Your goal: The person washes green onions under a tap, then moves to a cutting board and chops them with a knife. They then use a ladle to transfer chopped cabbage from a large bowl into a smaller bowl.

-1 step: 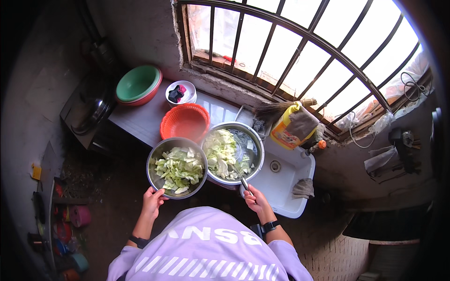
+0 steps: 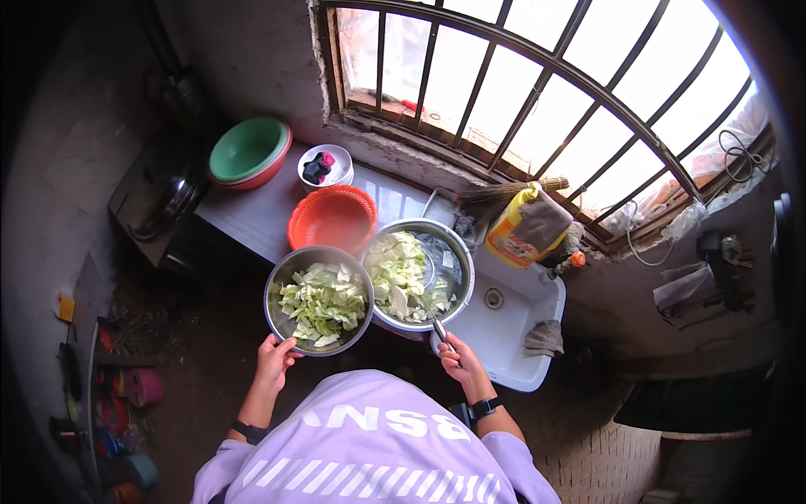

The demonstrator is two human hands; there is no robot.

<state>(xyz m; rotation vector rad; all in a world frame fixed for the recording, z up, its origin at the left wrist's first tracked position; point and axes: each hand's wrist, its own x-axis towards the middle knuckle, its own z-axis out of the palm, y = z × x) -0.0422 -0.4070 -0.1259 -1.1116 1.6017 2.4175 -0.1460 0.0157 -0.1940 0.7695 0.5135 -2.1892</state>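
My left hand [image 2: 274, 361] grips the near rim of a steel bowl [image 2: 277, 321] and holds it up. Chopped cabbage [image 2: 323, 302] lies inside this bowl. To its right stands a larger steel basin [image 2: 464, 290] with water and more cabbage pieces [image 2: 395, 273]; the two rims meet or overlap. My right hand [image 2: 457, 359] is closed around the handle of a long-handled metal utensil [image 2: 441, 329], which reaches over the basin's near right rim. The utensil's head is partly under water and cabbage, and its exact kind is unclear.
An orange plastic colander [image 2: 332, 218] sits behind the bowls on the counter [image 2: 252, 214]. White bowls [image 2: 336, 160] and stacked green and red basins [image 2: 252, 151] stand farther left. A white sink [image 2: 512, 328] with a grey cloth [image 2: 543, 338] and a yellow jug [image 2: 512, 227] are at right.
The steel bowl in my left hand has shifted very slightly to the right. Otherwise my hands look the same.
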